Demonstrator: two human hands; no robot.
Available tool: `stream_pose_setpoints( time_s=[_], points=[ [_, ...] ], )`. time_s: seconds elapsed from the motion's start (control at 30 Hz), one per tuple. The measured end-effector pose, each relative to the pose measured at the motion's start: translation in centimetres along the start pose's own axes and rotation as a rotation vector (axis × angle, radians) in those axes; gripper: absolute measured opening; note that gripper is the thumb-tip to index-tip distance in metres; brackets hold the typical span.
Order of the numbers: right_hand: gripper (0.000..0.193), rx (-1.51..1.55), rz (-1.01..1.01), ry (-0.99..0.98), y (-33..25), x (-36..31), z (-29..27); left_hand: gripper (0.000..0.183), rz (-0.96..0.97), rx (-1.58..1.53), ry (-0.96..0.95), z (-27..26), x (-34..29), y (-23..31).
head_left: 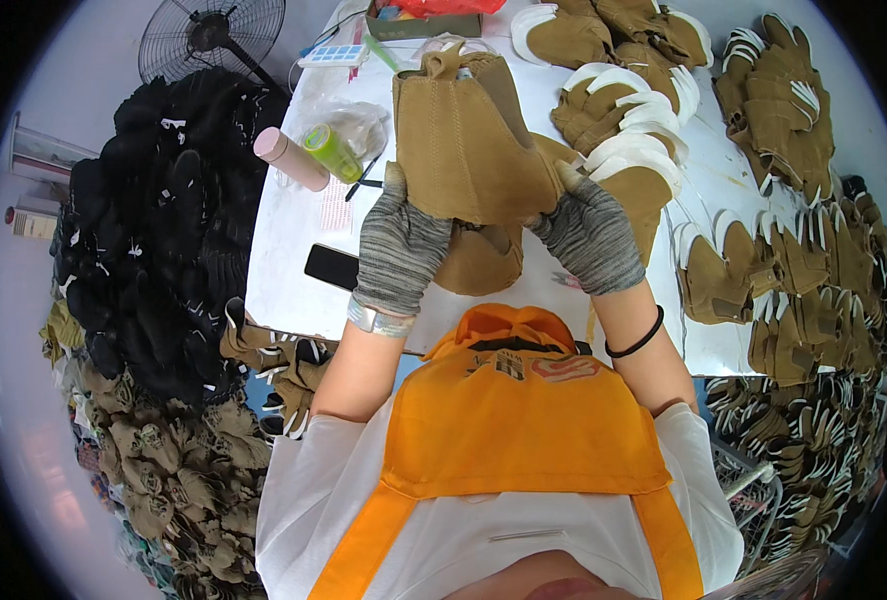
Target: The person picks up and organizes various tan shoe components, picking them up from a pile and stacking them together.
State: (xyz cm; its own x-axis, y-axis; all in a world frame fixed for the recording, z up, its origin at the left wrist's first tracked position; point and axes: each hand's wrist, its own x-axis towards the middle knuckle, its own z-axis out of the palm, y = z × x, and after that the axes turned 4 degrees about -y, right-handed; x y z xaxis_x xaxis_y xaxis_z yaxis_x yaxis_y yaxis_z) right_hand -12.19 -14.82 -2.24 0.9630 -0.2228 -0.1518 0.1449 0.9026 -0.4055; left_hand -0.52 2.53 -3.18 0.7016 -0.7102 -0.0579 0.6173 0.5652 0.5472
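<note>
Suede upper (468,140), tan and boot-shaped, is held up over the near edge of the white table (283,230), its lower edge pinched from both sides. Left hand (398,245), in a grey knit glove, is closed on the upper's lower left corner, thumb on the front. Right hand (588,235), gloved the same, is closed on the lower right corner; a black band sits on that wrist and a silver bracelet on the left one. Just under the upper, between the hands, a second tan piece (478,260) lies on the table. A black phone (331,266) lies just left of the left hand. Farther left stand a pink bottle (291,158) and a green bottle (331,152), side by side. Stacks of tan uppers with white linings (628,130) cover the table's right half and spill over its right edge. A heap of black pieces (158,230) rises left of the table, with a fan (213,35) behind it. An orange apron (518,410) fills the foreground.
</note>
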Motion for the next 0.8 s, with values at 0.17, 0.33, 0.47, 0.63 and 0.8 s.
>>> stream_pose_setpoints(
  time_s=[0.17,0.33,0.47,0.63,0.8],
  points=[
    [0.039,-0.049,0.063,0.005,0.1,0.7,-0.3,0.039,0.004,-0.066,-0.016,-0.6,-0.4,0.3],
    [0.036,-0.922,-0.140,-0.119,1.6,4.1,-4.0,0.036,-0.051,-0.282,0.021,-2.5,-0.4,0.5],
    [0.040,-0.182,0.190,0.171,2.3,4.9,-1.2,0.043,-0.031,-0.644,-0.171,-4.4,-1.2,0.7],
    [0.042,-0.913,-0.062,-0.269,3.9,5.2,2.5,0.049,0.208,-0.241,-0.099,0.8,-2.4,2.5],
    [0.045,-1.437,-0.495,-0.337,6.3,4.4,5.4,0.050,0.405,0.171,-0.016,2.2,-2.9,2.8]
  ],
)
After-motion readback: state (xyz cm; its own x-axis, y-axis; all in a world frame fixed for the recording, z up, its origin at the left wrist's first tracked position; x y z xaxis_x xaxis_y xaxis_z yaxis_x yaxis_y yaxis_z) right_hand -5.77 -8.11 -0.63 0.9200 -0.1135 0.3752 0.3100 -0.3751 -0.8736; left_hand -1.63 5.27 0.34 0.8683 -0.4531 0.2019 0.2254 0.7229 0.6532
